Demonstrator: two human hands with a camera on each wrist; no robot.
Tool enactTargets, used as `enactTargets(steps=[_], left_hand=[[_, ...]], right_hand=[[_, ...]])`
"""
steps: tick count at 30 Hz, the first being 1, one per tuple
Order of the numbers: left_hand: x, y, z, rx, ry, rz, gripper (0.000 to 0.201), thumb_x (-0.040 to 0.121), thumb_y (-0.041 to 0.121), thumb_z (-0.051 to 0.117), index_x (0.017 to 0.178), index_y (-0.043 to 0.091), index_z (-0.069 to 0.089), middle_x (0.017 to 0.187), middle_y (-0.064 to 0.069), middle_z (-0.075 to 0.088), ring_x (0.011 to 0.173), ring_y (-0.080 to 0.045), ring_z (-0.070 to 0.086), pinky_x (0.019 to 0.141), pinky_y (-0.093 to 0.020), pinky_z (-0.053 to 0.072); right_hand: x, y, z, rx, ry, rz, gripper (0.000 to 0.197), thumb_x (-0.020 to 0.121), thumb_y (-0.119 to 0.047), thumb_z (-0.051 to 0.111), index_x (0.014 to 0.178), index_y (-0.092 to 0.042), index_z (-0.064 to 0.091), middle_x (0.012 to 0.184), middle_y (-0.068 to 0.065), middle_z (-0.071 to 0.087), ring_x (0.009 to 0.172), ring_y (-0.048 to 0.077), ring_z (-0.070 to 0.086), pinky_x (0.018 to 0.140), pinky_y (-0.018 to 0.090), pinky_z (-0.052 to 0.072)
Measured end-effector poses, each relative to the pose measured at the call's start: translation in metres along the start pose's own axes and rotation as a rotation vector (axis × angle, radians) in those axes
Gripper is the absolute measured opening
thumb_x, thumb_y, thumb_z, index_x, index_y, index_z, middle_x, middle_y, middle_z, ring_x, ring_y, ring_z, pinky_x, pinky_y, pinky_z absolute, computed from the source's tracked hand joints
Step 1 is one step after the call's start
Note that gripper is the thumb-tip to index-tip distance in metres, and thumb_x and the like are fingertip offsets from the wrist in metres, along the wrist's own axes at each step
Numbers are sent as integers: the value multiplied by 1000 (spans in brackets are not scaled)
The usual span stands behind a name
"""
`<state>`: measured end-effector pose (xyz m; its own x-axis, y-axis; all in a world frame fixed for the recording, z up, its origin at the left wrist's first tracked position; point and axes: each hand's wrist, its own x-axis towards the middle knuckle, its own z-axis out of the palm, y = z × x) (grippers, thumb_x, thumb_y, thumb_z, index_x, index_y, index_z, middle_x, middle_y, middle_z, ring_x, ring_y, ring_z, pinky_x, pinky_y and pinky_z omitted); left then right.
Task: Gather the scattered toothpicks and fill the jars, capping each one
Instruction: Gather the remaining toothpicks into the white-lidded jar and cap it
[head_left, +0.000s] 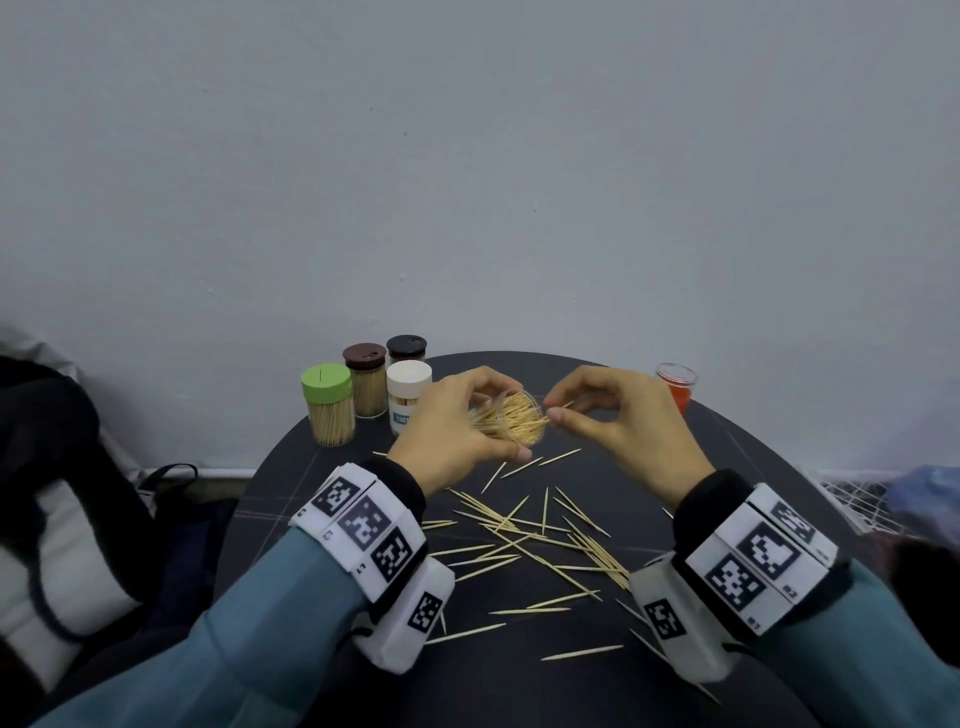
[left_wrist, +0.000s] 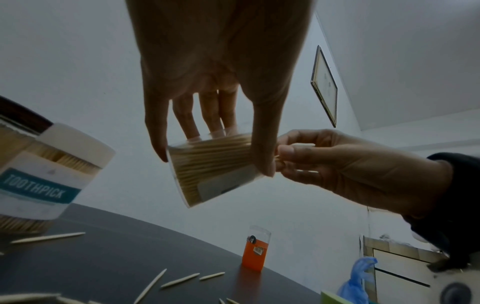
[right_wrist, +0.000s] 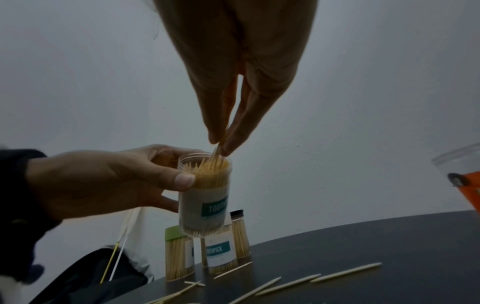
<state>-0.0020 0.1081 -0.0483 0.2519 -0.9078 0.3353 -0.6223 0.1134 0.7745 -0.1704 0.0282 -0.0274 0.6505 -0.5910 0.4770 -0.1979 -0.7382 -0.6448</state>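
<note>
Where the dark round table (head_left: 727, 447) came nearest the person, loose toothpicks (head_left: 524, 535) lay scattered across it, some crossing one another, between two blue sleeves with marker-covered wrist bands. Just above that scatter the left hand (head_left: 457, 431) was wrapped around an open clear jar (right_wrist: 205, 195) — thumb on the near side, fingers curled behind — and held it off the table, tipped with its mouth toward the other hand. The jar was packed nearly full with toothpicks, and a teal label showed on its wall. At the mouth, the right hand (head_left: 618, 421) had thumb and fingertips (right_wrist: 228, 142) pressed together on a few toothpicks (right_wrist: 217, 153), whose points dipped in among those already standing in the jar.

Farther back on the left stood four capped jars in a tight cluster, each filled with toothpicks: a green-lidded jar (head_left: 327, 402), a white-lidded jar (head_left: 408, 395) with a teal label, and behind them a brown-lidded jar (head_left: 365, 376) and a black-lidded jar (head_left: 406, 349). Well apart on the far right edge sat an orange container (head_left: 677, 387) with a clear top. Behind everything rose a plain pale wall (head_left: 467, 156).
</note>
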Motion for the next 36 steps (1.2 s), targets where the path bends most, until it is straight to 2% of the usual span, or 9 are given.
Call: enactTargets(steps=[5, 11, 15, 17, 21, 25, 28, 31, 36], left_hand=[[0, 0, -1, 10, 21, -9, 55, 60, 22, 87, 109, 25, 62, 108, 7, 64, 104, -9, 56, 84, -21, 44], [1, 0, 0, 20, 27, -27, 56, 58, 23, 88, 108, 25, 62, 108, 6, 64, 104, -9, 56, 86, -23, 44], [0, 0, 2, 47, 12, -17, 56, 59, 22, 87, 109, 24, 62, 108, 6, 64, 103, -8, 56, 81, -16, 42], [0, 1, 2, 58, 10, -5, 56, 60, 21, 87, 110, 23, 62, 108, 5, 65, 103, -9, 56, 82, -18, 42], [-1, 3, 3, 69, 11, 4, 56, 60, 20, 87, 110, 22, 62, 107, 6, 65, 102, -8, 57, 86, -18, 41], [-1, 3, 4, 69, 11, 9, 56, 59, 20, 87, 109, 23, 63, 105, 7, 65, 101, -7, 56, 82, -15, 40], [-2, 3, 3, 83, 11, 18, 56, 60, 20, 87, 110, 23, 62, 106, 8, 64, 101, -6, 55, 77, -9, 38], [-3, 2, 1, 78, 10, 19, 56, 60, 21, 87, 110, 23, 62, 105, 8, 63, 102, -7, 55, 76, -7, 37], [-2, 4, 1, 97, 12, 15, 56, 61, 21, 86, 111, 23, 61, 106, 9, 62, 99, -5, 54, 70, -1, 35]], right_hand=[[-4, 1, 0, -70, -15, 20, 8, 75, -15, 75, 81, -17, 70, 79, -10, 69, 76, -2, 64, 69, 5, 47], [-6, 0, 0, -134, 18, 20, 6, 77, -14, 74, 79, -18, 72, 73, -6, 69, 72, 3, 64, 69, 7, 48], [-5, 1, 4, -207, 13, 22, 5, 78, -14, 73, 82, -16, 74, 71, -7, 66, 68, 0, 62, 67, 4, 46], [-3, 1, 5, -238, 23, 23, 5, 79, -13, 72, 83, -16, 74, 70, -8, 64, 66, -1, 60, 66, 3, 45], [2, 2, 6, -270, 58, 59, 4, 79, -14, 72, 82, -16, 74, 70, -6, 64, 67, 3, 60, 68, 5, 46], [3, 1, 11, -280, 23, 71, 4, 77, -16, 74, 80, -16, 71, 70, -6, 64, 66, 3, 59, 67, 7, 47], [1, -1, 15, -251, -54, 88, 5, 78, -16, 73, 81, -13, 71, 69, -7, 63, 61, -2, 57, 62, 5, 44], [0, -3, 17, -164, -57, 110, 8, 76, -19, 75, 78, -12, 73, 63, -8, 61, 60, -8, 57, 59, 4, 43], [-2, -4, 14, -132, -31, 157, 9, 78, -20, 73, 85, -15, 75, 75, 0, 70, 66, 2, 59, 63, 7, 46]])
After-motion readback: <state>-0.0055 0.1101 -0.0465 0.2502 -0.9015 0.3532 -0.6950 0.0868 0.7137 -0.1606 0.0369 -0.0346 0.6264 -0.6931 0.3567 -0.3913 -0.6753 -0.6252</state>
